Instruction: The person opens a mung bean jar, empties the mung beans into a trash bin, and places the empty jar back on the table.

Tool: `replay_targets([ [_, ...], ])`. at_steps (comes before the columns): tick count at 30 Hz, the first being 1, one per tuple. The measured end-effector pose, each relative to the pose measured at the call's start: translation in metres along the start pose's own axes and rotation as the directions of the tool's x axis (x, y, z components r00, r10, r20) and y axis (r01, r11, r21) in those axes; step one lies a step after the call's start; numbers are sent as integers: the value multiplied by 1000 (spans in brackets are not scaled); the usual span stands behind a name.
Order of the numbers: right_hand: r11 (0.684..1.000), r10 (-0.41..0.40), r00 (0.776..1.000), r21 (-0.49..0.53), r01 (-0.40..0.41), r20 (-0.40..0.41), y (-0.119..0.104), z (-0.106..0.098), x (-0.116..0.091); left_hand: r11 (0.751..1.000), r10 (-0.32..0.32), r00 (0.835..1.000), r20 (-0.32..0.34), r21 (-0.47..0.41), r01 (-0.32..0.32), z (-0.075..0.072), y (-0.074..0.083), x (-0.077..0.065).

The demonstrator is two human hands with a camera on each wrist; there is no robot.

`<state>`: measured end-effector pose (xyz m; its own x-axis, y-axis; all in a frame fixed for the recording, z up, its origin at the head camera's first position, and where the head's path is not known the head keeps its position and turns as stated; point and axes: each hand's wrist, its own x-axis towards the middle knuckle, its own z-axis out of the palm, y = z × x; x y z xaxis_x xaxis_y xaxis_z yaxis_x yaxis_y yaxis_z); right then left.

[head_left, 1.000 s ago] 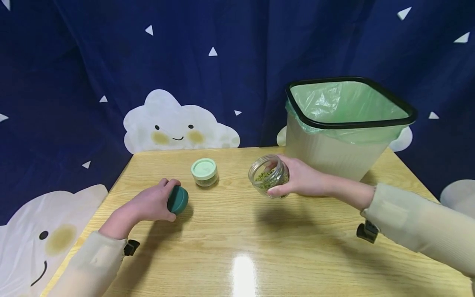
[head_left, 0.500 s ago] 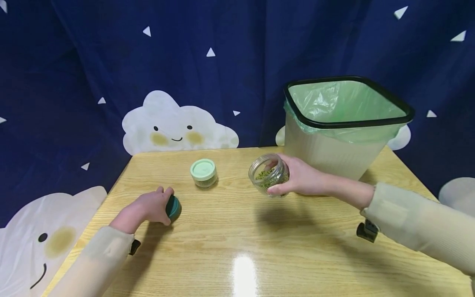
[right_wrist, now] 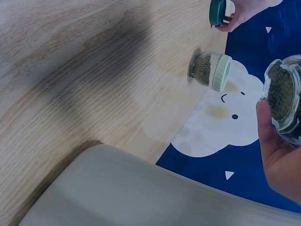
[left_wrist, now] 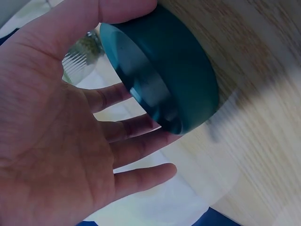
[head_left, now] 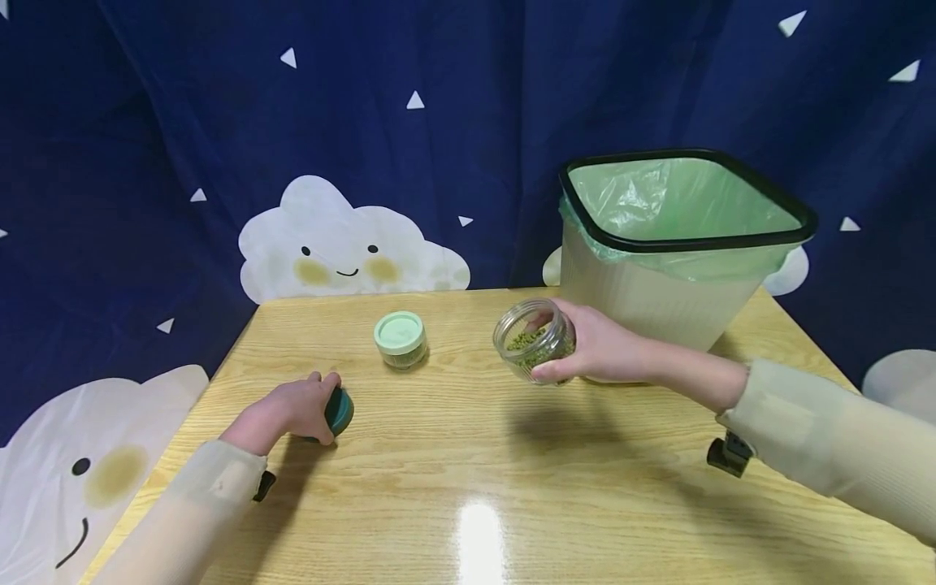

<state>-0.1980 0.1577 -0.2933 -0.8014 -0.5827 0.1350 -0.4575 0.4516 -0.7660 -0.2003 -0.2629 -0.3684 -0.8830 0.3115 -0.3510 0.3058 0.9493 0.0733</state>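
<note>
A dark teal lid [head_left: 340, 411] is held on edge by my left hand [head_left: 292, 410], low over the left of the table or touching it. Thumb and fingers grip its rim in the left wrist view, its hollow inside [left_wrist: 141, 77] turned toward the palm. My right hand [head_left: 603, 345] grips an uncapped clear jar [head_left: 537, 341], raised above the table and tilted with its mouth to the left. Small green beans [right_wrist: 281, 92], like mung beans, lie inside it. Between the hands, farther back, a second jar with a pale green lid [head_left: 400, 333] stands upright, holding similar beans.
A white bin [head_left: 643, 301] with a black rim and a green liner bag stands at the back right, just behind my right hand. Its wall [right_wrist: 117, 188] fills the bottom of the right wrist view. Behind the wooden table [head_left: 409, 471] hangs a dark blue curtain [head_left: 453, 146].
My left hand has moved a little left and down with the lid, then slowed. The jar in my right hand has stayed nearly in place, shifting very slightly.
</note>
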Motion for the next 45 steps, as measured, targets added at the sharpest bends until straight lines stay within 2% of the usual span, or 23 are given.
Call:
replay_targets([
  [8, 999, -13, 1000, -33, 13, -4, -6, -7, -4, 1000, 0, 1000, 22, -29, 0, -2, -1, 1],
  [15, 999, 1, 1000, -39, -1, 13, -18, -22, -10, 1000, -28, 999, 24, 12, 28, -11, 3, 1],
  [18, 998, -11, 1000, -61, 12, 18, -25, -31, -13, 998, -25, 999, -23, 51, 26, -22, 10, -1],
  [20, 997, -29, 999, -76, 31, 16, -30, -38, -16, 997, -6, 997, -81, 72, 12, -31, 16, -3],
  [23, 994, -61, 998, -85, 62, 6, -37, -48, -18, 995, 52, 981, -188, 93, -35, -45, 28, -3],
  [25, 995, -82, 997, -59, 83, 5, -41, -54, -20, 991, 102, 958, -269, 107, -76, -54, 37, -3],
  [27, 993, -110, 994, -55, 109, -10, -45, -61, -21, 986, 155, 926, -345, 118, -121, -62, 48, -1],
  [30, 986, -157, 987, -55, 155, -38, -49, -70, -21, 969, 244, 864, -440, 136, -205, -74, 65, 3],
  [32, 981, -180, 981, -82, 175, -67, -52, -77, -21, 955, 297, 825, -481, 148, -257, -81, 77, 6],
  [34, 981, -181, 980, -89, 174, -85, -53, -85, -21, 937, 349, 789, -506, 176, -302, -88, 89, 10],
  [38, 978, -183, 975, -120, 169, -124, -55, -99, -22, 907, 421, 732, -535, 220, -360, -99, 112, 18],
  [45, 980, -134, 969, -172, 98, -210, -57, -127, -25, 866, 494, 661, -565, 253, -431, -118, 143, 37],
])
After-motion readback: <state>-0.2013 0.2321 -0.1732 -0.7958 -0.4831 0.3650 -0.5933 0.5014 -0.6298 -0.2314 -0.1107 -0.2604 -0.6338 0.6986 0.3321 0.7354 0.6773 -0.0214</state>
